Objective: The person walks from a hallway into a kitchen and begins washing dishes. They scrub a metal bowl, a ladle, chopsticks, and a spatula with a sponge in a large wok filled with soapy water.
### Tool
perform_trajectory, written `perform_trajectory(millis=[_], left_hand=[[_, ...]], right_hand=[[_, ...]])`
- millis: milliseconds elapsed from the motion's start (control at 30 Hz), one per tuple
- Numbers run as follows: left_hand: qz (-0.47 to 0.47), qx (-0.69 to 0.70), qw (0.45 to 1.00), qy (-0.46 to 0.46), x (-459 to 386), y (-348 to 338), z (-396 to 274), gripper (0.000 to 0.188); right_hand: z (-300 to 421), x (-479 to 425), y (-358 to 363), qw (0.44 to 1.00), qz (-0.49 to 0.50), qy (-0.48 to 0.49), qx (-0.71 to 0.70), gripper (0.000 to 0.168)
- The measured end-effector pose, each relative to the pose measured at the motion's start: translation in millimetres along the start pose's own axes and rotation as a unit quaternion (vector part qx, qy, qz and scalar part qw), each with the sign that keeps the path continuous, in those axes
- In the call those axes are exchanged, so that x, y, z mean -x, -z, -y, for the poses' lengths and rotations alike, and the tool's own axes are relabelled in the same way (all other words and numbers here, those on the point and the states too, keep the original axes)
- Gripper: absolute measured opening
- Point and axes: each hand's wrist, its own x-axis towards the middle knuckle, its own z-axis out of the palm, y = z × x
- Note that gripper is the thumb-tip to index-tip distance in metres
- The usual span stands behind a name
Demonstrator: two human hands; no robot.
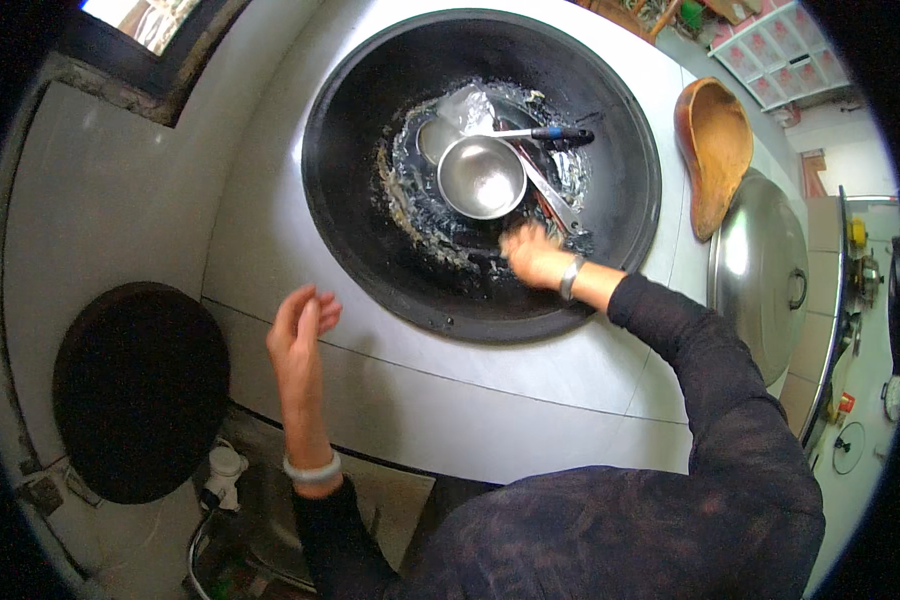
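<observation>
Fixed in a white tiled counter is a large black wok (390,262), with water and pale food residue around its bottom. A round steel bowl (482,178) sits inside it, beside a utensil with a black and blue handle (562,134). A flat steel utensil handle (551,189) and reddish sticks, perhaps chopsticks (546,208), lie to the bowl's right. Behind the bowl is something clear and shiny (467,109). My right hand (534,253) is low in the wok, blurred, its fingers curled; whether they grip anything is unclear. My left hand (304,322) hovers empty left of the rim.
A halved gourd scoop (712,157) lies on the counter at right, against a large domed steel lid (761,277). At left stands a dark round disc (142,390), near a white fitting with a hose (225,472). The tiled wall (127,202) bounds the left side.
</observation>
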Motion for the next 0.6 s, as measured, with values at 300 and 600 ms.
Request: perform_trajectory(millis=[300, 600], left_hand=[[-0.097, -0.01, 0.995, 0.027, 74.8, 19.9, 15.4, 0.024], [-0.075, 0.035, 0.994, 0.064, 72.3, 7.3, 19.1, 0.024]], right_hand=[[98.2, -196.1, 122.4, 0.892, -0.39, 0.052, 0.224, 0.049], [-169.8, -183.0, 100.2, 0.915, -0.377, 0.123, 0.078, 0.032]])
